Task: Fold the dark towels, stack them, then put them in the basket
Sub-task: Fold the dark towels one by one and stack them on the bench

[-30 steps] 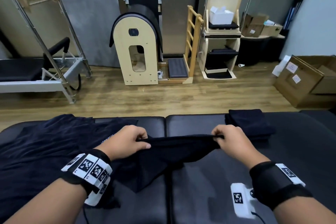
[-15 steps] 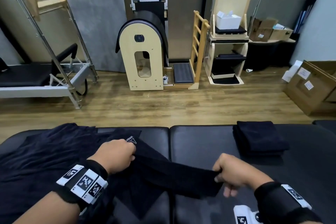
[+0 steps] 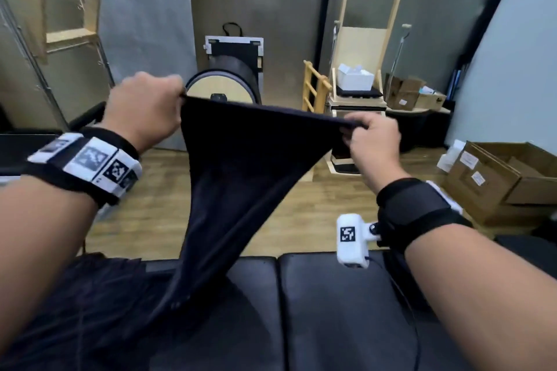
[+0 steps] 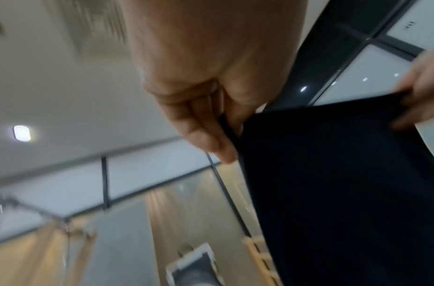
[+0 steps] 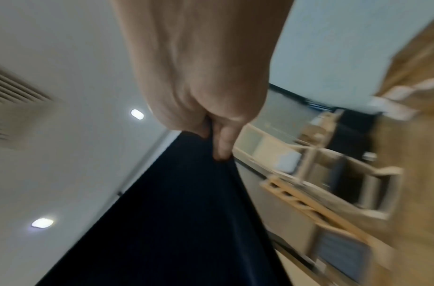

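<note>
A dark towel hangs in the air above the black padded table, stretched by its top edge between both hands. My left hand pinches the towel's left corner and my right hand pinches the right corner, a little lower. The towel's lower end trails down to a heap of dark towels on the table's left half. The left wrist view shows my left hand gripping the towel; the right wrist view shows my right hand gripping the towel. The folded stack and the basket are out of sight.
Beyond the table lies a wooden floor with a wooden barrel-shaped exercise unit, a wooden chair-like unit and open cardboard boxes at the right. A metal frame stands at the left.
Both hands have risen from table height to well above it, lifting the towel so that it hangs spread out. The view has tilted up, and the folded stack at the right has dropped out of sight.
</note>
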